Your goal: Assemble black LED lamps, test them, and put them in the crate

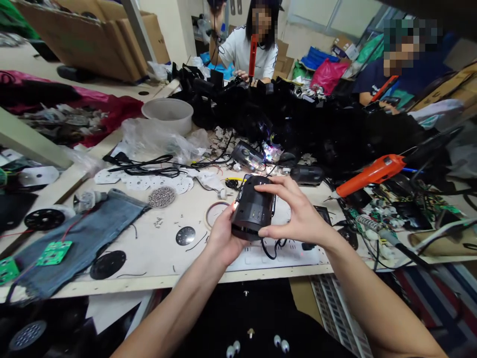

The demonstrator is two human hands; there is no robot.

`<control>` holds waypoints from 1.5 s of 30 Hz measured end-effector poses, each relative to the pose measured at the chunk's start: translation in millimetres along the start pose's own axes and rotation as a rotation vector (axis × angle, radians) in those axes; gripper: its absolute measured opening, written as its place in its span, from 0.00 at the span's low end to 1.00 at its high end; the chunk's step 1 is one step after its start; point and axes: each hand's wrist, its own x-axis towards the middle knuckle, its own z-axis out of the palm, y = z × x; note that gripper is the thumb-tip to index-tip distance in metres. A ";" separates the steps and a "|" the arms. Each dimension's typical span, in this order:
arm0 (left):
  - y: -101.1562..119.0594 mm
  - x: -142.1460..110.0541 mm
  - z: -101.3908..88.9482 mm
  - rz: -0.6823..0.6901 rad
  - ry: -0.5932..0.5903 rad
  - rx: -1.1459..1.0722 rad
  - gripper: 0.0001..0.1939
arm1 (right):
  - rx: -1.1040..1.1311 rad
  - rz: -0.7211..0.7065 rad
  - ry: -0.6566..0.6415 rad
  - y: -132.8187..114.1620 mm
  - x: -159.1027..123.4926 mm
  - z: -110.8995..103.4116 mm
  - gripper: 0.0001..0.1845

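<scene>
Over the desk (152, 266): black plastic housing (253, 208), long axis roughly fore-aft. Left hand (225, 237) cups it from left/below; right hand (294, 211) has a wide, C-shaped grip on it, thumb near end, index finger far.

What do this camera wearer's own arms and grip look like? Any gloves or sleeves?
The left grip and right grip are ordinary human hands; no gloves or rings show. The left forearm and right forearm are bare, with no sleeves or wristwatch visible.
</scene>
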 end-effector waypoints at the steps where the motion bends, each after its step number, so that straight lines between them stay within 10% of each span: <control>1: -0.3 0.8 -0.6 0.003 -0.005 -0.006 0.15 | 0.001 0.015 0.016 1.2 -0.8 -0.1 0.39; 12: -13.7 6.9 0.5 0.129 0.044 -0.078 0.11 | -0.238 0.258 0.435 44.4 -18.0 -15.5 0.36; 21: -17.4 1.0 1.2 0.187 0.047 -0.125 0.12 | -0.442 0.325 0.061 90.4 -18.7 21.1 0.38; 32: -10.9 5.8 5.2 0.338 0.081 -0.163 0.12 | -0.170 0.083 0.293 -25.2 -69.8 68.3 0.13; 45: -17.3 8.2 -4.3 0.499 0.009 -0.154 0.06 | -0.025 0.187 0.406 -31.6 -54.9 66.4 0.15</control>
